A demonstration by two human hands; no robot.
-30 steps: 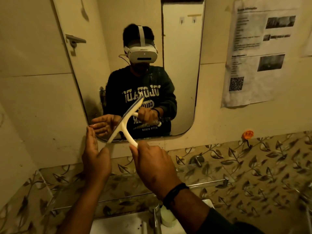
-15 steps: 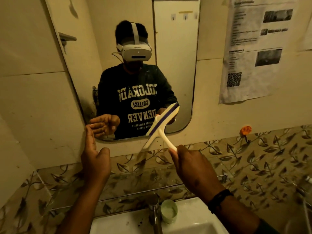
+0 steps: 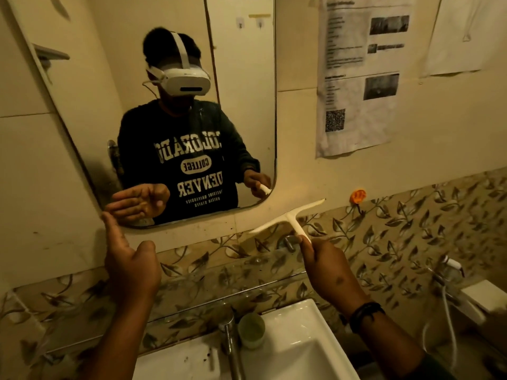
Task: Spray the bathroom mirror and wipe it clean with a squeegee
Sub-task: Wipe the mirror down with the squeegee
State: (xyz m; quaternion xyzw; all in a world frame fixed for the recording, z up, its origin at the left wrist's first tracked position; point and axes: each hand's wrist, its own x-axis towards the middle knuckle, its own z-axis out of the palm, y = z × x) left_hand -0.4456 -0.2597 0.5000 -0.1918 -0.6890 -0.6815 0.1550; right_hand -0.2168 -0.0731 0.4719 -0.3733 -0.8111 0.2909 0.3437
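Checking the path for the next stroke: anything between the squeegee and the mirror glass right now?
Nothing visible. The right hand holds the squeegee by its handle, off the glass, below and right of the mirror's lower right corner. Only bare wall lies between. The left hand, holding nothing, is at the lower left corner, clear of that path.

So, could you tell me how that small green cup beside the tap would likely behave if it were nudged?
The green cup looks thin and plastic, so probably light and easily slid. It stands upright on the sink rim beside the tap, so a push could tip it into the basin.
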